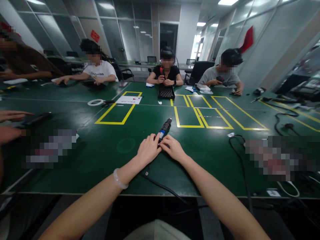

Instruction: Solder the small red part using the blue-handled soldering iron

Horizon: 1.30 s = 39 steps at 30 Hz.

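Note:
My left hand (149, 148) is wrapped over the rear of a black electric screwdriver (165, 127) with a blue band and a bare metal tip. The tool lies slanted on the green table, its tip pointing away from me and slightly right. Close against the left fingers, my right hand (172, 148) is closed in a pinch beside the tool's near end. What the right fingertips hold is too small and covered to make out. A black cable (162, 186) runs from below my left wrist to the table's front edge.
Yellow tape rectangles (190, 126) mark the green table (100, 150). A black tray (166, 93), a white paper (128, 100) and a white ring-shaped coil (96, 102) lie further back. Cables (240, 160) lie at right. Several people sit around; another person's hands (12, 121) are at left.

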Available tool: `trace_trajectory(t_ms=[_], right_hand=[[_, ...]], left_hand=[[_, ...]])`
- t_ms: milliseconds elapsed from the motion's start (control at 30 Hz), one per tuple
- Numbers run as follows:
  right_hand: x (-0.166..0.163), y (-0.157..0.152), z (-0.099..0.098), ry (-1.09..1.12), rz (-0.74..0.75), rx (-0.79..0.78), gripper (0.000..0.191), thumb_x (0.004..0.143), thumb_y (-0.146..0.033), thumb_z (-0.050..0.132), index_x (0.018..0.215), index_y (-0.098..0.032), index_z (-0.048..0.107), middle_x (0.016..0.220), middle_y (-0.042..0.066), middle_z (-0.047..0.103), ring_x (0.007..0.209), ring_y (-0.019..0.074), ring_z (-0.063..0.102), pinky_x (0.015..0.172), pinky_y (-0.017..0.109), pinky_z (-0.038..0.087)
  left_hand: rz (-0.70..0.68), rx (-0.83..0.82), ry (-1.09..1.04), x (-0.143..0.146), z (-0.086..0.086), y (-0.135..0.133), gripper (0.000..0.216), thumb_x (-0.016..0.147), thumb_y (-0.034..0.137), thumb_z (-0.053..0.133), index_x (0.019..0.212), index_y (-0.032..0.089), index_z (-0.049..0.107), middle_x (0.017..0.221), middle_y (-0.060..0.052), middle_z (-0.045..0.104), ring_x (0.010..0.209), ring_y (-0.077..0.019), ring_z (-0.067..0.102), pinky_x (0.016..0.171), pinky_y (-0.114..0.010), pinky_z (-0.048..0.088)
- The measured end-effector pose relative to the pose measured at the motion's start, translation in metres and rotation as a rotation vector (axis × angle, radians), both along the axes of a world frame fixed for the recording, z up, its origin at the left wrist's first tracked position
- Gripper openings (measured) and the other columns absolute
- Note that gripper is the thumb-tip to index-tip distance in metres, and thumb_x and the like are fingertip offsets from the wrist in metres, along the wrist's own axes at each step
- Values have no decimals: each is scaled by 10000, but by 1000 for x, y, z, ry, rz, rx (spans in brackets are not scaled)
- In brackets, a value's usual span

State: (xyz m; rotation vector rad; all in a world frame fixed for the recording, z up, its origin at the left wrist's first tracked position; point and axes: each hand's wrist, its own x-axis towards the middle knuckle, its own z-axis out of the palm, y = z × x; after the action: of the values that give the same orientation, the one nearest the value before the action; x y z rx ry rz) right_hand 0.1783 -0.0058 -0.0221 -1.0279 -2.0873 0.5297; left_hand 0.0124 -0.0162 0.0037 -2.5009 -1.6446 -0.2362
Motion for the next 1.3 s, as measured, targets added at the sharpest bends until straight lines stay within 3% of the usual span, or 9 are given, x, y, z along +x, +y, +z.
trace_trajectory(t_ms=[167,333,767,1000,1200,1300], right_hand=[[4,2,-1,48,-12,-37,110,925,-244,521,904,-210,624,915,28,548,777,140,539,726,262,415],[8,5,0,55,-31,-54,100,911,-207,523,894,-198,621,839,13,519,706,130,503,679,254,392],[7,3,-4,22,-14,-84,113,901,-187,526,897,-195,639,864,16,550,703,120,509,669,245,388],[6,5,-7,11,-13,-94,107,897,-192,538,892,-194,645,860,16,555,709,117,511,681,240,394],[6,6,-9,2,-11,-100,103,896,-192,545,892,-191,647,858,10,553,710,109,510,679,229,390],[6,6,-8,-4,-10,-105,100,895,-191,547,888,-194,647,857,10,551,710,111,511,678,230,391]], left_hand=[[1,18,-16,-6,-2,1,529,941,401,440,1425,204,358,1167,-142,525,1014,-275,536,781,-361,457],[19,24,-6,-33,-2,4,570,924,438,475,1440,238,338,1221,-138,518,1041,-277,526,798,-359,465],[238,-39,138,-171,6,41,610,947,486,337,1451,143,345,1318,-204,462,1077,-357,526,847,-438,466],[385,-28,176,-231,6,62,587,970,501,293,1454,170,315,1317,-174,474,1078,-352,523,852,-436,449],[437,29,128,-250,6,67,574,962,487,342,1420,142,337,1337,-206,480,1050,-351,548,831,-443,441],[447,89,112,-248,4,65,522,961,463,359,1337,104,401,1222,-188,557,1014,-323,568,809,-391,441]])
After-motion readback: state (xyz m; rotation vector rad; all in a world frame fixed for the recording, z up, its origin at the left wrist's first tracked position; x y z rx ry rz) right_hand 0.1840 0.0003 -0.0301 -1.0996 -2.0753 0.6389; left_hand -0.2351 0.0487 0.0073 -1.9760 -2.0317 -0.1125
